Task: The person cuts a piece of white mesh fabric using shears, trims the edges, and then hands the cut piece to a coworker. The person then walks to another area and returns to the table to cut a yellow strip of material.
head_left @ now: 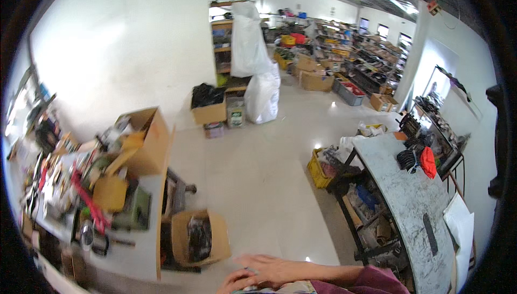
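Note:
My right hand (267,268) reaches in from the lower right on a bare forearm with a maroon sleeve (371,282), its fingers stretched out toward the left. Just below it, at the bottom edge, my left hand (235,283) shows only in part. The two hands touch or overlap. A pale printed thing (285,288) peeks out under them at the edge; whether either hand grips it is hidden. The nearest object is an open cardboard box (180,234) on the floor with dark items inside.
A cluttered workbench (145,256) with a large cardboard box (153,143) stands at the left. A grey marble-topped table (409,197) curves along the right, a yellow crate (316,169) beside it. White sacks (261,92), boxes and shelving (371,62) fill the back.

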The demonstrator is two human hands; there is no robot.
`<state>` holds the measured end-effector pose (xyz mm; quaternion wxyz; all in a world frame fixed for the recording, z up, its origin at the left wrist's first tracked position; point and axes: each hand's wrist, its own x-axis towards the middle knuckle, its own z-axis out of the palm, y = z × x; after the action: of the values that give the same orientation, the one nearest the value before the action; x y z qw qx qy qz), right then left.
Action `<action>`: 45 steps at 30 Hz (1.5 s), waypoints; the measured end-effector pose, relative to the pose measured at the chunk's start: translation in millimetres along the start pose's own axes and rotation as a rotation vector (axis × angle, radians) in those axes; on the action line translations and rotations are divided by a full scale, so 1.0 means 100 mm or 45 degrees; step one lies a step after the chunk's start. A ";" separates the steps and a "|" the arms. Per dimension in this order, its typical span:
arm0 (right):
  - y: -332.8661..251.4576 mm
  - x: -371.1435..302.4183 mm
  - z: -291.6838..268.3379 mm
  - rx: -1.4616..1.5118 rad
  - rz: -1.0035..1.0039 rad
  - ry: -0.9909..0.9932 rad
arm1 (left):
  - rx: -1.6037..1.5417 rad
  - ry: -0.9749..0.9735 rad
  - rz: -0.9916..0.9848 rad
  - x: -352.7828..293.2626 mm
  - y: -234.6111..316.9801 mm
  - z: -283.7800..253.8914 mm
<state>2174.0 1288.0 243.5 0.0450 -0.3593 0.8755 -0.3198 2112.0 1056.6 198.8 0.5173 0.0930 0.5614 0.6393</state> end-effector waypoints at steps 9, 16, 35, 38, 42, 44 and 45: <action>2.96 1.28 -1.85 -0.116 0.157 0.110 | -0.289 0.174 -0.002 2.92 2.19 -1.20; 4.63 1.47 -3.22 -0.005 0.154 0.400 | 0.160 -0.148 -0.173 4.98 3.95 -1.59; 9.09 5.67 -4.96 0.171 -0.324 -0.406 | -0.083 1.076 0.216 7.49 5.72 -4.34; 9.59 6.77 -5.19 0.101 -0.474 -0.461 | -0.519 1.029 0.373 7.76 6.24 -5.15; 9.98 7.86 -5.49 0.241 -0.499 -0.587 | -0.423 1.260 0.394 7.88 6.80 -5.82; 10.27 8.49 -5.66 0.319 -0.455 -0.710 | -0.194 1.496 0.416 8.03 7.18 -6.23; 10.39 8.74 -5.72 0.350 -0.437 -0.751 | -0.073 1.588 0.409 8.11 7.32 -6.45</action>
<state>728.5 1573.4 212.9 0.2891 -0.5685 0.7006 -0.3200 890.1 1397.8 192.4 -0.0061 -0.2270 0.7184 0.6576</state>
